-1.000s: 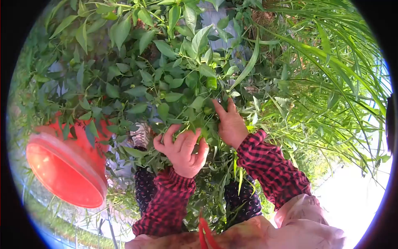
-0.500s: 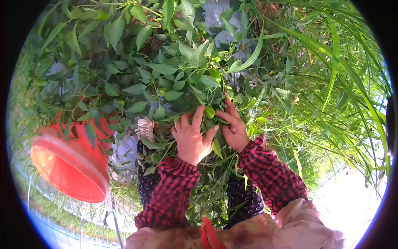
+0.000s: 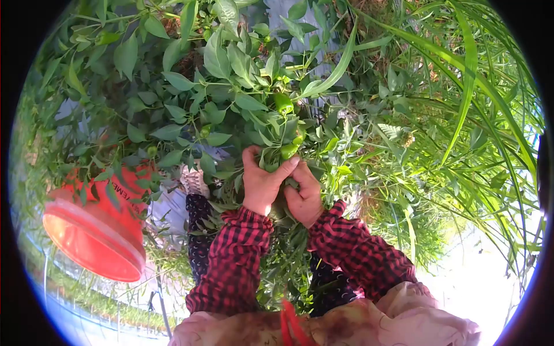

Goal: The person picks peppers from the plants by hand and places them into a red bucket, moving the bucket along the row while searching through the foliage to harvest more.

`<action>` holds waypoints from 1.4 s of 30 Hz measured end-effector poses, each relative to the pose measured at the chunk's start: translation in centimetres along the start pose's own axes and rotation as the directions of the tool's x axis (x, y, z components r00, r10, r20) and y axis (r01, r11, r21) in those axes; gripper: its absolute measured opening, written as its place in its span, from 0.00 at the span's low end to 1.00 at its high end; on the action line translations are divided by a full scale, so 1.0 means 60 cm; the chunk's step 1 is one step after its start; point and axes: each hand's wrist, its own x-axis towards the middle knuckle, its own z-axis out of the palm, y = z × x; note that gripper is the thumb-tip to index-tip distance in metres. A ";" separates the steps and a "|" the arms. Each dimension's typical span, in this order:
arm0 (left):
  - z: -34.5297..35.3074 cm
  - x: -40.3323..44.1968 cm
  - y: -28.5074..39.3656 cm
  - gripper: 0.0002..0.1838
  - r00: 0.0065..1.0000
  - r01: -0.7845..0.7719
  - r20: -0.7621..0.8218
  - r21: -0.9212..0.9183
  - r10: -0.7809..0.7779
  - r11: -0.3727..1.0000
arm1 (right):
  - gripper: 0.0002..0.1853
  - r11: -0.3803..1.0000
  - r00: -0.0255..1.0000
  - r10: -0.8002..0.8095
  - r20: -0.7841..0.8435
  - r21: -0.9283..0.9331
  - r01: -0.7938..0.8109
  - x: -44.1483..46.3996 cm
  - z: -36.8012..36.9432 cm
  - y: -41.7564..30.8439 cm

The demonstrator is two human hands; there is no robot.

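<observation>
Pepper (image 3: 288, 151) lies aslant, long axis rising rightward.

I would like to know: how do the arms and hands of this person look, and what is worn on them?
The left hand and right hand show no gloves. The left sleeve and right sleeve are red-and-black checked, with gathered cuffs at the wrists. Pale pink cloth shows beyond the sleeves.
</observation>
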 end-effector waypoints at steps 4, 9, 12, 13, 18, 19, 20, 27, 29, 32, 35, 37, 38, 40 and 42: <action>0.005 0.003 -0.002 0.40 0.998 0.058 0.027 -0.154 -0.055 0.986 | 0.18 0.989 0.974 0.067 -0.215 0.145 -0.036 -0.014 0.019 -0.024; 0.008 0.007 -0.016 0.42 0.992 0.024 0.126 -0.132 -0.007 0.991 | 0.27 0.540 0.830 0.526 -0.185 0.827 -0.158 -0.013 0.022 -0.040; 0.011 0.009 -0.020 0.40 0.993 0.021 0.115 -0.107 -0.009 0.994 | 0.27 0.635 0.876 0.443 -0.190 0.756 -0.157 -0.022 0.017 -0.036; 0.012 0.008 -0.019 0.39 0.993 0.053 0.112 -0.122 -0.039 0.991 | 0.31 0.634 0.928 0.358 -0.106 0.757 -0.159 -0.019 0.006 -0.038; -0.014 0.013 -0.024 0.28 0.985 0.162 0.100 -0.280 -0.140 0.946 | 0.37 0.934 0.946 0.280 0.162 0.183 -0.308 -0.025 -0.046 -0.147; -0.018 0.014 -0.018 0.27 0.985 0.126 0.138 -0.175 -0.102 0.977 | 0.31 0.991 0.960 0.129 0.248 -0.002 -0.133 -0.018 -0.072 -0.186; -0.023 0.013 -0.014 0.26 0.982 0.083 0.177 -0.069 -0.070 0.994 | 0.26 0.984 0.933 -0.005 0.359 -0.164 0.068 -0.014 -0.092 -0.208; -0.046 0.009 0.011 0.19 0.938 0.311 0.231 -0.233 -0.258 0.921 | 0.12 0.913 0.904 0.403 -0.147 0.141 -0.384 0.131 -0.128 -0.038; -0.052 0.007 0.016 0.18 0.930 0.332 0.241 -0.235 -0.276 0.913 | 0.14 0.921 0.923 0.378 -0.070 -0.070 -0.383 0.119 -0.104 0.036; -0.046 0.006 0.035 0.13 0.892 0.439 0.205 -0.177 -0.403 0.881 | 0.14 0.979 0.982 0.181 -0.047 -0.086 -0.185 0.095 -0.077 0.058; -0.063 0.009 -0.001 0.13 0.940 0.266 0.251 -0.113 -0.231 0.957 | 0.14 0.845 0.909 0.413 -0.050 0.394 -0.362 0.098 -0.070 0.013; -0.060 0.002 0.002 0.14 0.955 0.098 0.284 -0.042 -0.082 0.994 | 0.11 0.809 0.883 0.446 -0.144 0.488 -0.329 0.093 -0.060 -0.010; -0.054 0.003 0.005 0.15 0.955 0.282 0.137 -0.142 -0.263 0.949 | 0.11 0.776 0.872 0.456 -0.178 0.560 -0.291 0.088 -0.054 -0.025; -0.044 0.002 0.020 0.16 0.896 0.430 0.007 -0.268 -0.445 0.862 | 0.12 0.883 0.909 0.341 -0.239 0.414 -0.223 0.075 -0.041 -0.045; -0.037 0.000 0.038 0.17 0.875 0.483 0.145 -0.319 -0.461 0.816 | 0.13 0.958 0.934 0.215 -0.285 0.249 -0.145 0.070 -0.033 -0.045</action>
